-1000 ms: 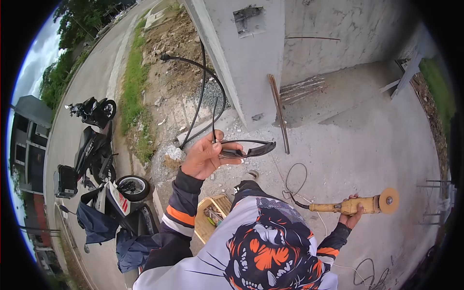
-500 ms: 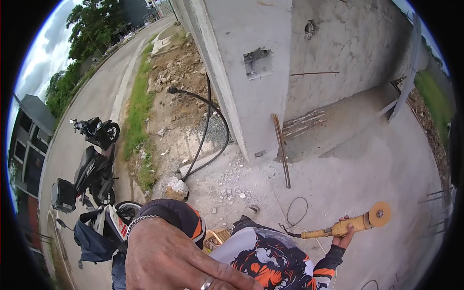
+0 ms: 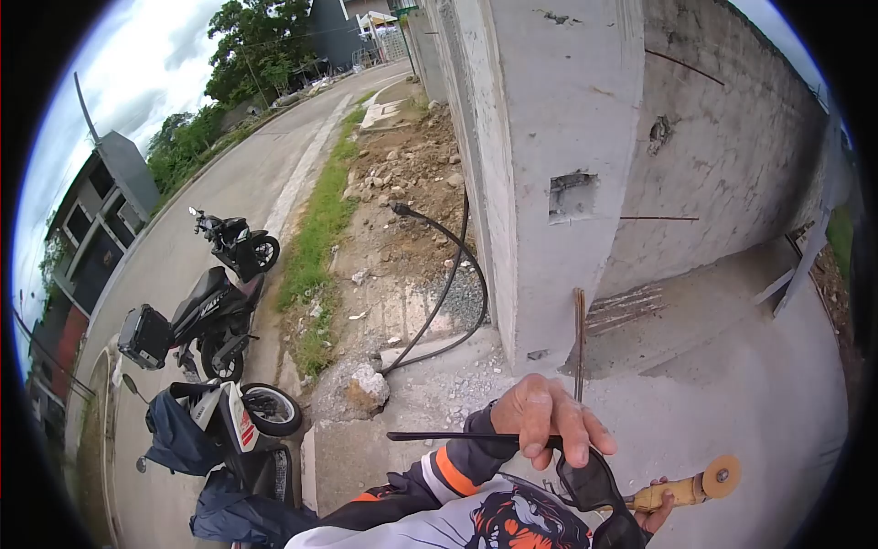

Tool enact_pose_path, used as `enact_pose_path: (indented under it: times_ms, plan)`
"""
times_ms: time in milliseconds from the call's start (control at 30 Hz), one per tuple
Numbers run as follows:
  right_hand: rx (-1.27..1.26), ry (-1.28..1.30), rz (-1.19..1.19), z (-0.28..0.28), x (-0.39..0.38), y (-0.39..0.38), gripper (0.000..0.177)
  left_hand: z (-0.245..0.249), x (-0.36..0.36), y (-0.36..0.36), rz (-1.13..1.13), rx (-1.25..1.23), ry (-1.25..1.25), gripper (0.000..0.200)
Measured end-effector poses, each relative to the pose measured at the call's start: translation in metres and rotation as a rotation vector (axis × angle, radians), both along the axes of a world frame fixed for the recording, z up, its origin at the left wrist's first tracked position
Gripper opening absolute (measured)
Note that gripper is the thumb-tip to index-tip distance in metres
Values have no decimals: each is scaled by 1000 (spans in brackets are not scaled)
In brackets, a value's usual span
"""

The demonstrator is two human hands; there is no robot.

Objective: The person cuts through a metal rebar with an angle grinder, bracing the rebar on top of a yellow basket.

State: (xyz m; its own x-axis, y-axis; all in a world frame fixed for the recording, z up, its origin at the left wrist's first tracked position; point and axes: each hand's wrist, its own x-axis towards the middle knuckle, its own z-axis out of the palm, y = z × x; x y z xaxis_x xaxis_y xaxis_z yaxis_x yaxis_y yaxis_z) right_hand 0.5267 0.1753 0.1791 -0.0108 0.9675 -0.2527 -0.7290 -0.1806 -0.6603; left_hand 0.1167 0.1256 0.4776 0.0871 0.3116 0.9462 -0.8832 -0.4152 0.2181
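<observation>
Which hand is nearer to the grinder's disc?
Right. The right hand grips the grinder just behind its disc; the left hand, holding the sunglasses, is farther off, to the disc's left.

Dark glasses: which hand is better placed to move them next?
Left, I'd judge: the left hand has its fingers on the glasses, while the right hand is occupied with the yellow grinder.
</observation>
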Motion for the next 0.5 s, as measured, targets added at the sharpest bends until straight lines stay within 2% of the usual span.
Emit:
enact_pose_path:
  times_ms: [133,167,233,267,300,367,433,500]
  plan:
    - [11,-43,41,-12,-3,2,59,0,-14,9,-57,50,-23,34]
    - [35,-62,17,-10,-6,2,59,-4,-33,8,-47,36,44,30]
    - [39,-42,-16,4,-12,-6,59,-15,-60,-8,189,-262,131,30]
    - [90,-2,0,-8,-5,-4,58,-10,-66,-22,419,-429,260,29]
    - [100,-62,2,1,-9,-7,42,-3,-69,-34,653,-590,397,28]
    - [83,-74,-33,3,-11,-10,41,30,-49,-54,887,-619,580,23]
    - [83,-2,-68,-5,-9,-8,39,54,-33,-73,803,-526,521,17]
    - [23,-62,-47,-6,-4,-10,45,62,-28,-83,714,-306,413,14]
